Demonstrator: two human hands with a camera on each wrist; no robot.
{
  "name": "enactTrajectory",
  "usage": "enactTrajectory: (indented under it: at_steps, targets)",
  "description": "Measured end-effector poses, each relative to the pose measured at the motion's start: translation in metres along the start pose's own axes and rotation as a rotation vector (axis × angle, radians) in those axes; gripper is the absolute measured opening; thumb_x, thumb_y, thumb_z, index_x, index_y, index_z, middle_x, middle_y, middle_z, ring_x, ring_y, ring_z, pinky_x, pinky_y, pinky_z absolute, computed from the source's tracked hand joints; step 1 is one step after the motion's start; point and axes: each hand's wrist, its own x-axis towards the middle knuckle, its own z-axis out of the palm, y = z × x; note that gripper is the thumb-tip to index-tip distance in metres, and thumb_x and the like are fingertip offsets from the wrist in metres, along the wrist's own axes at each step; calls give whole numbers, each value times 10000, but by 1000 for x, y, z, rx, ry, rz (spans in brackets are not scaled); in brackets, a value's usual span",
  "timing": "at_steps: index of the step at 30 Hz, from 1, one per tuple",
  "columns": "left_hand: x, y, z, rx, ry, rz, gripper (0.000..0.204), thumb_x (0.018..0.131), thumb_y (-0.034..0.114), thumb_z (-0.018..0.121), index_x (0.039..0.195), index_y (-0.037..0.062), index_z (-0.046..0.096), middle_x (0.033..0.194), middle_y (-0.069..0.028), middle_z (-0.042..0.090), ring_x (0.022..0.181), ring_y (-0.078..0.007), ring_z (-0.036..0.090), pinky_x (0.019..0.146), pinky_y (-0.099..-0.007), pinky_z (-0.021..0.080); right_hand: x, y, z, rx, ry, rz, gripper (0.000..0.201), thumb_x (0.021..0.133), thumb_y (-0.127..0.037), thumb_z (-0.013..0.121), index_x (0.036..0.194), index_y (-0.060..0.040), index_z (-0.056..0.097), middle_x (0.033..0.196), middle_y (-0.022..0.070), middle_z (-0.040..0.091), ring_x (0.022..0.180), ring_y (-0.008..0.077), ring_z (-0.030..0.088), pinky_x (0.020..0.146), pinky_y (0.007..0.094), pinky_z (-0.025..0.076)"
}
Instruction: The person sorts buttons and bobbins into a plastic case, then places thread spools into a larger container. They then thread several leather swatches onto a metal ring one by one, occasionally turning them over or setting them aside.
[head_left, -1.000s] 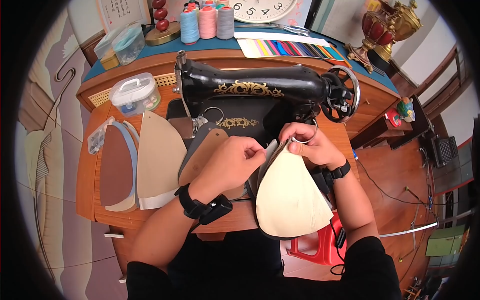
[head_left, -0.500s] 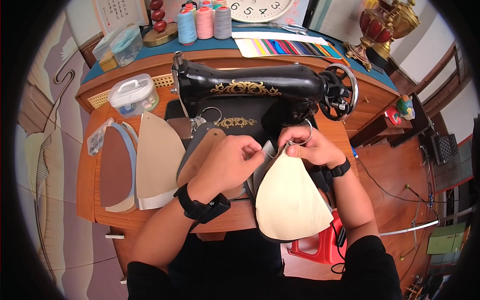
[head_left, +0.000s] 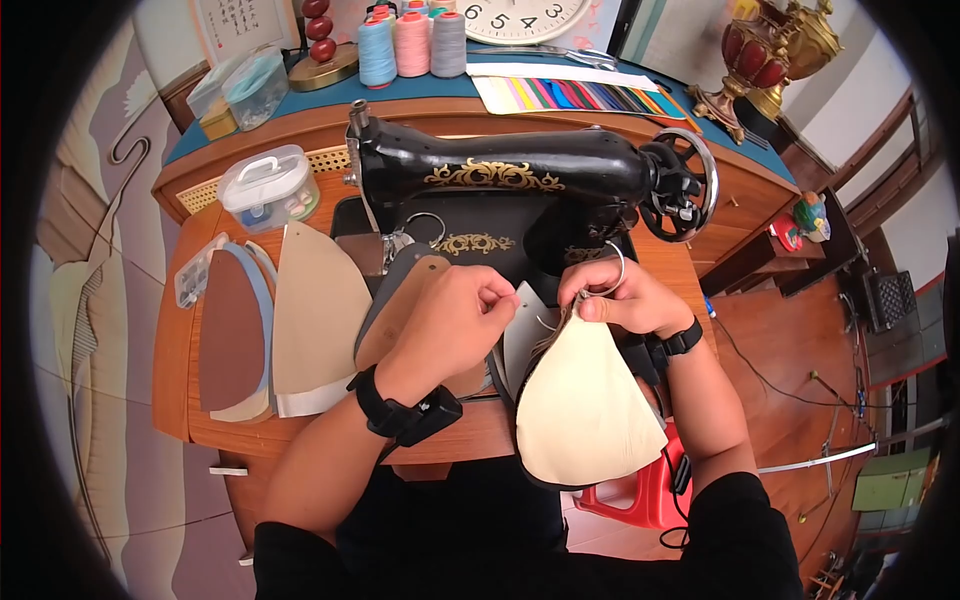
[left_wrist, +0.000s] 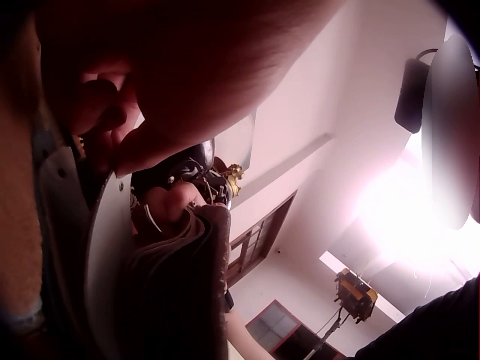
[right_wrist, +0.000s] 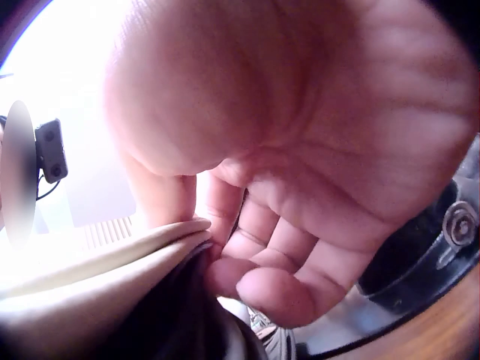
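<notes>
My right hand (head_left: 625, 295) pinches the narrow top of a fanned stack of leather swatches, with a cream swatch (head_left: 590, 400) facing up. A metal ring (head_left: 620, 262) runs through the stack's tip, and its curved end shows left of the stack. In my left hand (head_left: 460, 320), thumb and forefinger pinch the tip of a grey swatch (head_left: 522, 325), which has a small hole near that tip. The left wrist view shows this grey swatch (left_wrist: 109, 232) apart from the stack's dark edges (left_wrist: 180, 262). Inside the right wrist view, the thumb presses on the cream layers (right_wrist: 112, 262).
A black sewing machine (head_left: 500, 165) stands behind my hands on the wooden table (head_left: 175, 380). To the left lie a brown swatch (head_left: 235, 330), a beige swatch (head_left: 318, 310) and a tan swatch (head_left: 400, 310). A lidded clear box (head_left: 268, 190) sits farther back.
The grey swatch has come leftward out from beside the stack and shows more of its face. My left hand has shifted slightly left; the right hand keeps its hold.
</notes>
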Motion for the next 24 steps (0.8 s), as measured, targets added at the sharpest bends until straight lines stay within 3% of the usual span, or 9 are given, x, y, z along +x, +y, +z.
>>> enactTrajectory:
  at_steps: [4,6,10,12,14,19,24]
  targets:
    - [-2,-4,-1,79,39,-38,132,927,95,682,938,-35,699,728,-51,694,608,-88,607,573,-244,474,1,2,0,27,38,-69,173,967,-147,704,1061,-3,679,994,29,652,918,107,606,821,274,482]
    - [-3,-3,-2,239,189,70,143,914,104,698,944,-36,701,761,-74,710,637,-113,628,591,-250,481,1,5,0,91,92,-128,202,954,-174,725,1059,-6,681,1005,37,642,916,115,604,810,272,482]
    - [1,10,-6,332,304,218,189,949,159,686,950,-29,707,785,-48,708,679,-80,617,607,-245,476,3,7,2,63,162,-171,224,953,-197,732,1059,-7,678,1013,46,638,924,115,607,801,267,482]
    - [-2,31,-12,-46,-149,-124,263,999,219,652,954,-33,710,798,-24,699,708,-52,598,625,-242,470,4,6,2,53,200,-188,234,954,-206,732,1061,-6,674,1018,45,634,924,109,606,794,263,482]
    - [0,19,-4,-120,-173,-61,328,1033,267,614,975,-39,717,802,-6,691,722,-35,580,642,-230,463,4,6,2,67,217,-187,234,955,-205,731,1062,-6,673,1022,45,633,927,108,606,796,263,483]
    - [0,14,0,-180,-178,4,270,1018,216,642,1038,-42,721,826,0,700,732,-38,592,656,-224,472,4,8,4,81,227,-180,231,955,-201,731,1066,-8,672,1032,44,630,936,107,609,803,264,488]
    - [-1,17,-1,-174,-210,-17,231,1010,179,648,1048,-38,716,842,3,701,742,-30,607,663,-215,484,5,6,4,73,214,-159,222,954,-187,730,1071,-8,670,1034,42,630,944,110,621,814,266,494]
